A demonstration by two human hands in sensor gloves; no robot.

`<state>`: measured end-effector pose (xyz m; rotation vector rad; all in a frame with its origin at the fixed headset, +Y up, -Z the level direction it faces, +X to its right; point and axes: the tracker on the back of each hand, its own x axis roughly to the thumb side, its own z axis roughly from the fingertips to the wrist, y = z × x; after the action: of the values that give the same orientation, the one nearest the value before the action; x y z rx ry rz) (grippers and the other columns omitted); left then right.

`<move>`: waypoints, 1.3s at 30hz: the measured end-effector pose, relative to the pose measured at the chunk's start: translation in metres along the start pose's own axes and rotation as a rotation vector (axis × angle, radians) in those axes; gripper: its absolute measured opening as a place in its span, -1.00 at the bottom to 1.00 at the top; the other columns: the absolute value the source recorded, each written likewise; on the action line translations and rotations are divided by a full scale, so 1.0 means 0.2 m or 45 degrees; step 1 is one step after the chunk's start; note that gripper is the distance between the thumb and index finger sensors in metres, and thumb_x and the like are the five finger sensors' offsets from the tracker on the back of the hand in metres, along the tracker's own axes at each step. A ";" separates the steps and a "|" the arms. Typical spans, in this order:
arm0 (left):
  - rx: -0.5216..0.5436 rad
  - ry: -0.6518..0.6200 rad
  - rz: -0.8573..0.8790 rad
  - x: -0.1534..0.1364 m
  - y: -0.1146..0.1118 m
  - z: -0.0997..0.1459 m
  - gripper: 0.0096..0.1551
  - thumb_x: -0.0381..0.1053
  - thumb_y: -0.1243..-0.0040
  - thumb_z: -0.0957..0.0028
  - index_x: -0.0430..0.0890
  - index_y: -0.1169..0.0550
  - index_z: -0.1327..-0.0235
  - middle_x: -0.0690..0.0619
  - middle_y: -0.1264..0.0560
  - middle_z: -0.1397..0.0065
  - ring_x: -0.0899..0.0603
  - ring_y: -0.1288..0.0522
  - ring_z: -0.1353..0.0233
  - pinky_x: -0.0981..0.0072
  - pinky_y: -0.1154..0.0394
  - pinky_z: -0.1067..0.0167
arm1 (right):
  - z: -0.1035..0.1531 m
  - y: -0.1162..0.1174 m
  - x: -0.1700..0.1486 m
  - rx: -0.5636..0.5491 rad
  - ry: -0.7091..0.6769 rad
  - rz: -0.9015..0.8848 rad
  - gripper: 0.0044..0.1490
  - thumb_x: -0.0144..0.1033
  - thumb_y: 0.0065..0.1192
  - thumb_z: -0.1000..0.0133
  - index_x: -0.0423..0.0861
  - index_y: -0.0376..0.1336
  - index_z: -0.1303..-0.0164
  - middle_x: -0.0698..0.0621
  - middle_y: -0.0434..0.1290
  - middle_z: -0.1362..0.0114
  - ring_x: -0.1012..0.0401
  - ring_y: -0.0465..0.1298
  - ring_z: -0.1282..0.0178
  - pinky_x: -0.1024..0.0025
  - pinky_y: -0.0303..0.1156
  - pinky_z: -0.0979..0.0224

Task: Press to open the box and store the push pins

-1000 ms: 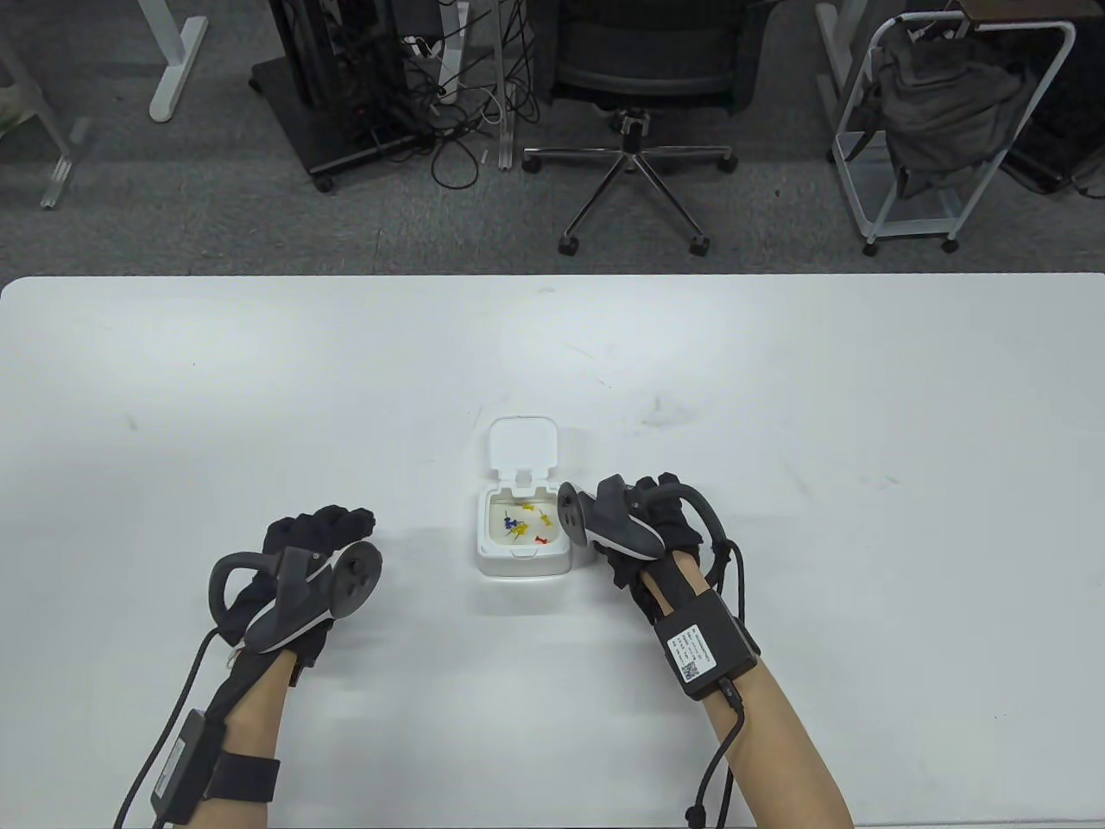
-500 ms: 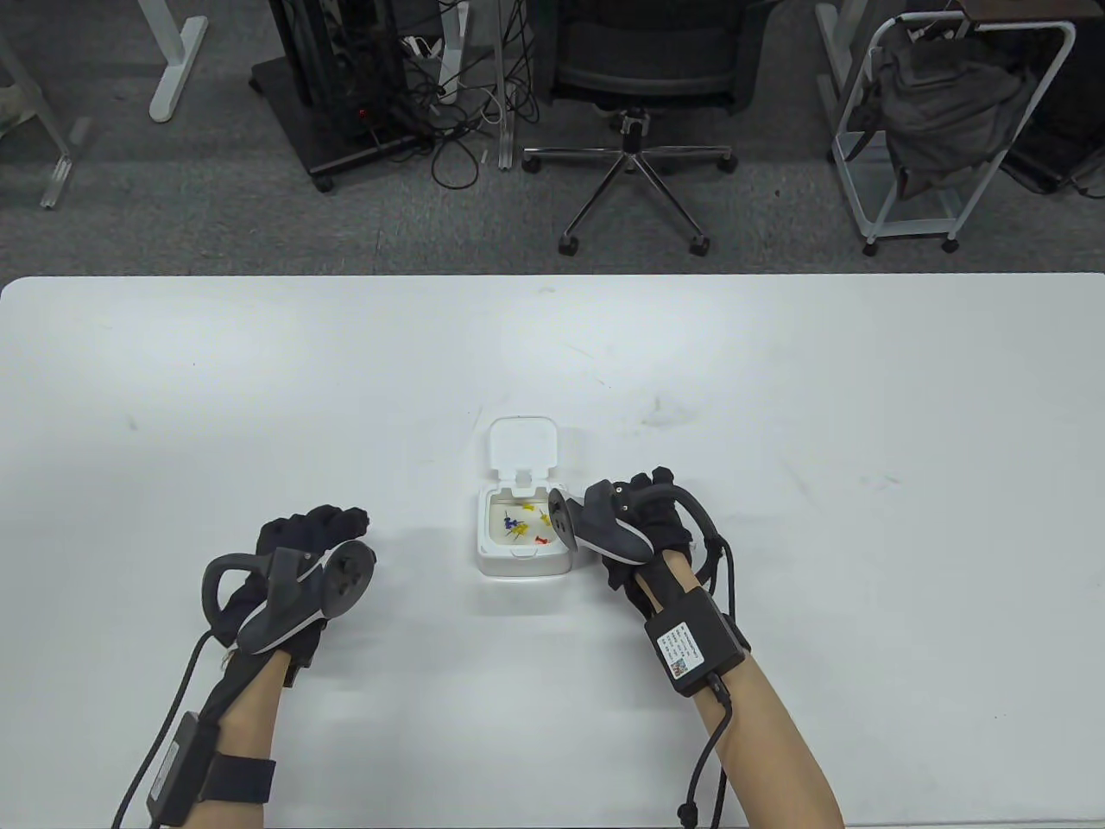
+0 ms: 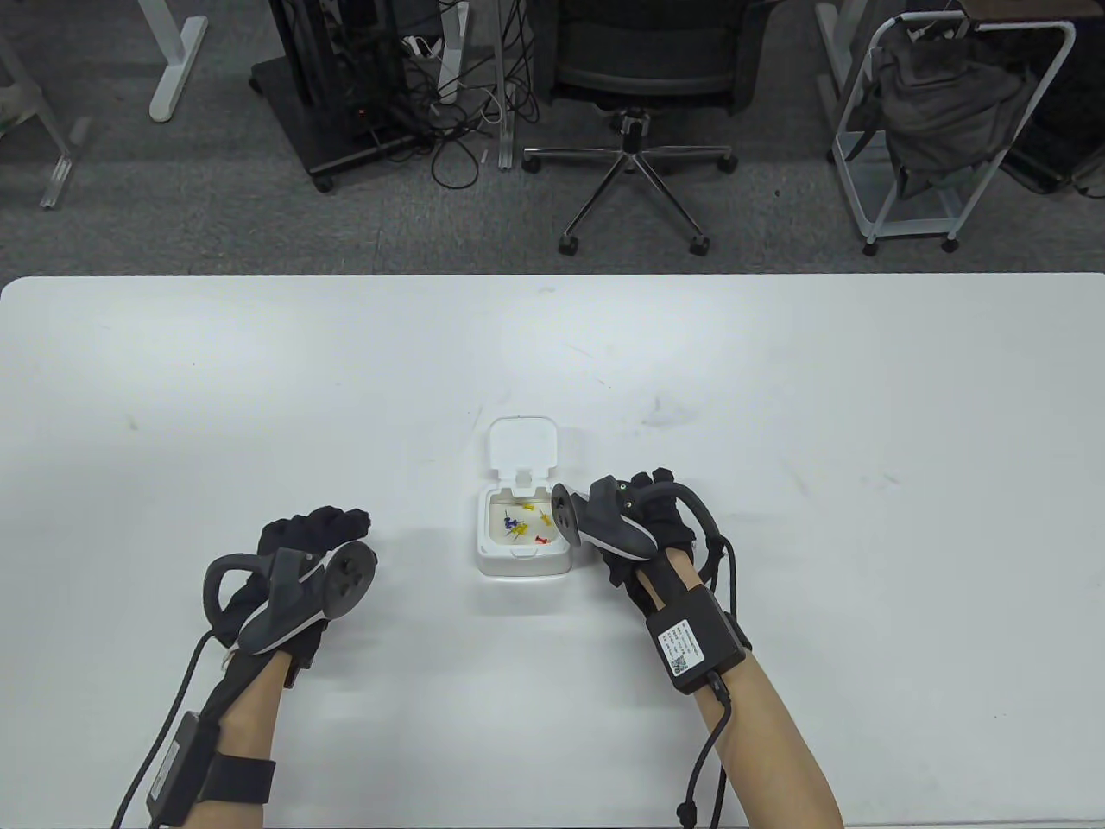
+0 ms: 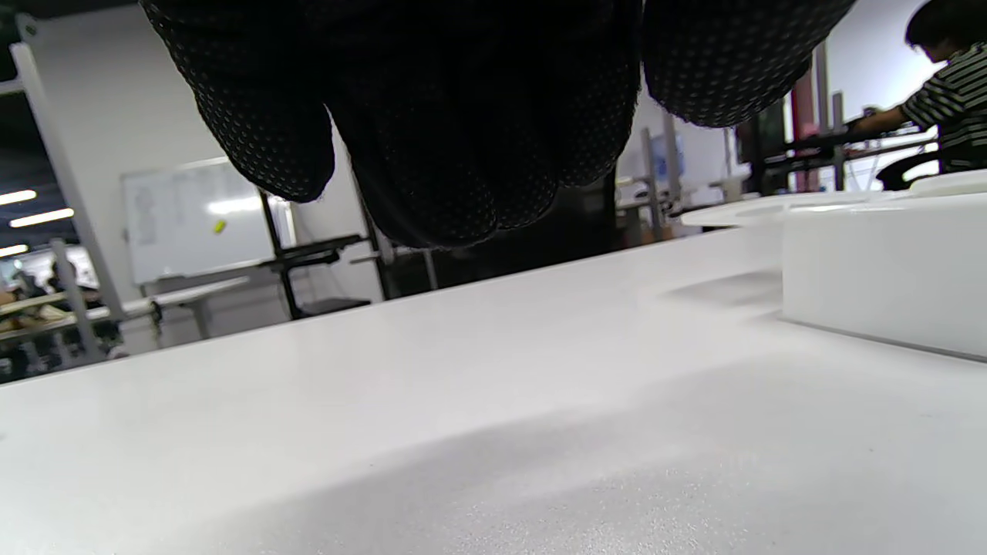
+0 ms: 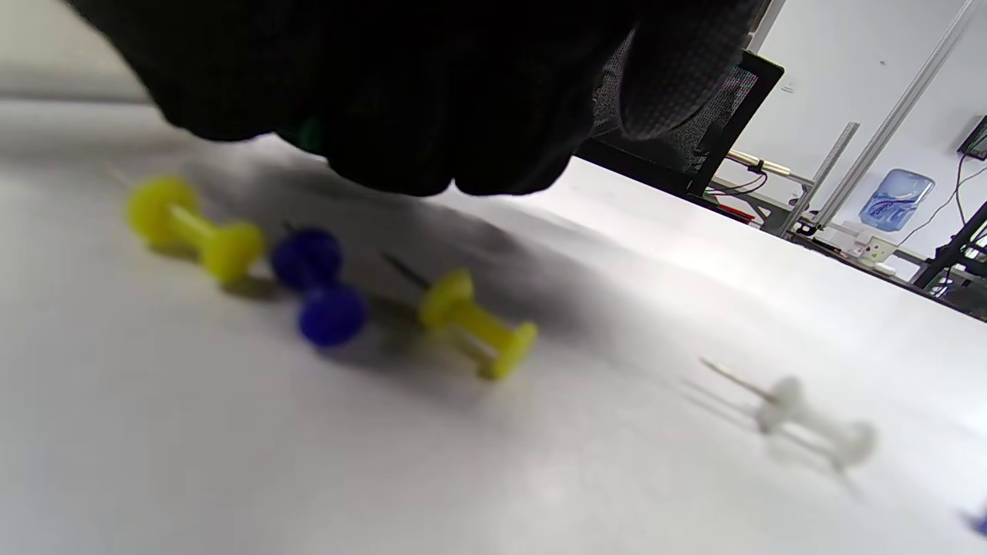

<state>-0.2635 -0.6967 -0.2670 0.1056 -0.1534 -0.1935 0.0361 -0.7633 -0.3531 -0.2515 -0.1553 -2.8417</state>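
Note:
A small white box [image 3: 523, 566] stands open at the table's middle, its lid [image 3: 522, 445] flipped back. Several coloured push pins [image 3: 518, 527] lie inside. My right hand [image 3: 647, 509] hovers low just right of the box, fingers curled down. The right wrist view shows loose pins on the table under it: a yellow pin [image 5: 197, 231], a blue pin [image 5: 320, 297], another yellow pin [image 5: 478, 331] and a clear pin [image 5: 817, 428]. A small green speck [image 5: 312, 135] shows at the fingertips; I cannot tell if it is held. My left hand [image 3: 319, 527] rests empty left of the box [image 4: 887, 270].
The white table [image 3: 777, 389] extends widely around the box. An office chair [image 3: 639, 78] and a white rack with a grey bag [image 3: 941, 112] stand on the floor beyond the far edge.
My right hand leaned left over the box's right rim, then eased back a little. My left hand slid slightly left and toward me. The pins in the box look unchanged.

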 end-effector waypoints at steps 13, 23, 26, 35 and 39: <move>-0.001 0.000 0.003 0.00 0.00 0.00 -0.40 0.28 -0.07 -0.03 0.17 -0.51 -0.35 0.17 -0.58 -0.43 0.00 -0.69 -0.27 -0.03 -0.54 -0.46 | 0.04 -0.21 0.01 -0.114 -0.046 0.016 -0.47 0.04 0.20 0.11 0.18 0.29 -0.07 0.22 0.56 -0.16 0.10 0.54 -0.30 -0.18 0.27 -0.62; -0.006 -0.001 0.000 0.00 -0.01 0.00 -0.40 0.28 -0.07 -0.03 0.17 -0.51 -0.35 0.17 -0.58 -0.42 0.00 -0.69 -0.27 -0.03 -0.54 -0.46 | 0.04 -0.32 0.11 -0.146 -0.115 0.007 -0.47 0.04 0.20 0.11 0.18 0.29 -0.08 0.22 0.56 -0.16 0.10 0.54 -0.30 -0.18 0.27 -0.61; -0.007 -0.001 0.004 0.00 -0.01 0.00 -0.40 0.28 -0.07 -0.03 0.17 -0.51 -0.35 0.17 -0.58 -0.42 0.00 -0.69 -0.27 -0.03 -0.54 -0.46 | 0.04 -0.33 0.16 -0.155 -0.143 0.029 -0.47 0.04 0.20 0.11 0.19 0.29 -0.07 0.22 0.56 -0.16 0.11 0.54 -0.30 -0.18 0.27 -0.61; -0.007 -0.002 0.002 0.00 -0.01 0.00 -0.40 0.28 -0.07 -0.03 0.16 -0.51 -0.35 0.17 -0.58 -0.42 0.00 -0.69 -0.27 -0.03 -0.54 -0.46 | 0.04 -0.32 0.24 -0.135 -0.181 0.021 -0.41 0.06 0.20 0.11 0.19 0.26 -0.16 0.21 0.53 -0.28 0.10 0.52 -0.36 -0.17 0.27 -0.61; -0.006 -0.001 -0.001 0.00 -0.01 0.00 -0.40 0.28 -0.07 -0.03 0.17 -0.51 -0.35 0.17 -0.58 -0.42 0.00 -0.69 -0.27 -0.03 -0.54 -0.46 | 0.05 -0.33 0.20 -0.145 -0.160 0.024 -0.39 0.07 0.20 0.12 0.19 0.26 -0.17 0.20 0.53 -0.29 0.10 0.51 -0.37 -0.16 0.27 -0.62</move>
<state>-0.2637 -0.6983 -0.2674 0.1010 -0.1538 -0.1947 -0.0201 -0.7092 -0.3415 -0.4532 -0.0166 -2.8201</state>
